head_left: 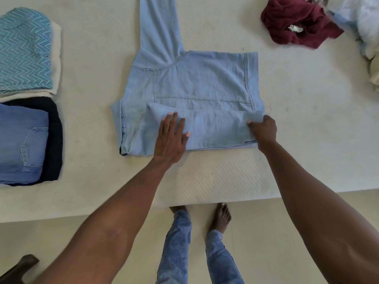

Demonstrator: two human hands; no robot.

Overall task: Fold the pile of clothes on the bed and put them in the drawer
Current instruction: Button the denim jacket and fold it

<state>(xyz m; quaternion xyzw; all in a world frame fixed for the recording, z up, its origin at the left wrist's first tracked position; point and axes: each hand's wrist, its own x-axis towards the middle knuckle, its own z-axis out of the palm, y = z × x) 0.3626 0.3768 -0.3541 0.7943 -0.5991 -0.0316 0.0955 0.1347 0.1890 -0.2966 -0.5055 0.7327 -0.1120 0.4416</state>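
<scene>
Far left: folded stack, teal zigzag cloth (24, 52) on top of a cream piece (56, 58). Near it, folded jeans (22, 140) lying on a dark navy garment (54, 138). Both stacks are parked well apart from the work area, probably so finished items stay out of the way until the drawer run. No drawer in view.

Centre of the bed (297, 124): the light blue garment (201, 78), spread flat, one sleeve running toward the far edge. The near sleeve or edge is already turned in across the body.

Left hand (171, 138): flat, fingers straight, pressing down on the turned-in flap. Reads as an anchor, pinning the fold so it won't slide or spring back.

Right hand (263, 130): fingers curled, pinching a bunch of the same fabric at the garment's right edge. Looks like it's pulling the flap taut against the pinned side to get a straight crease.

Judgement: mid-fold on this piece; far sleeve still to come in, then the crosswise folds.

Far right: unfolded pile, maroon garment (297, 23) and crumpled white/pale blue clothes (361, 19). Task roughly half done, nothing stowed yet.
</scene>
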